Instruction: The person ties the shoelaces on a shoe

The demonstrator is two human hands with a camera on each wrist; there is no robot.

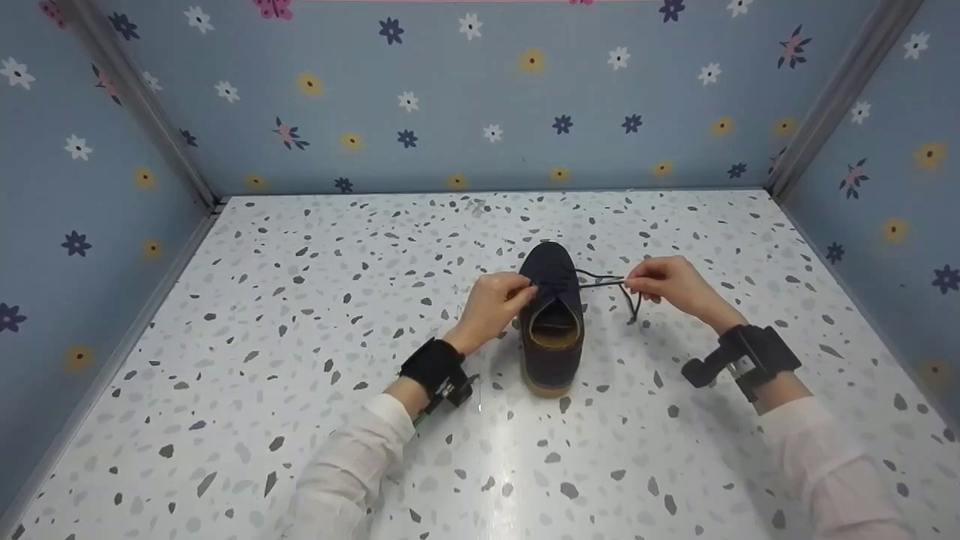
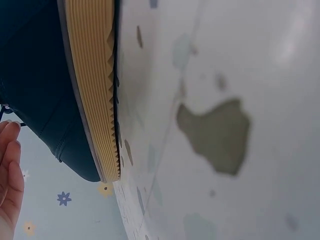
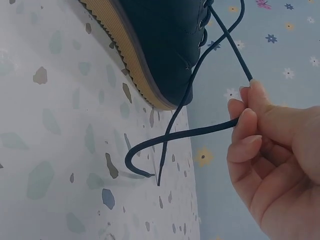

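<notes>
A dark navy lace-up shoe (image 1: 552,322) with a tan ribbed sole (image 2: 92,85) stands upright on the speckled tabletop, its toe facing away. At the left edge of the lacing, my left hand (image 1: 495,301) pinches the shoelace with thumb and forefinger; most of this grip is hidden in the left wrist view. Off to the right of the shoe, my right hand (image 1: 670,283) pinches a stretched length of dark shoelace (image 3: 230,40) between thumb and forefinger. Its tail curves down from my fingers. A second lace end hangs loose, crossing it in the right wrist view.
A white tabletop (image 1: 315,420) with grey flecks lies under the shoe. Blue flower-patterned panels (image 1: 450,90) enclose it at the back and both sides, with metal posts (image 1: 840,97) in the corners. Black camera straps (image 1: 757,356) wrap both wrists.
</notes>
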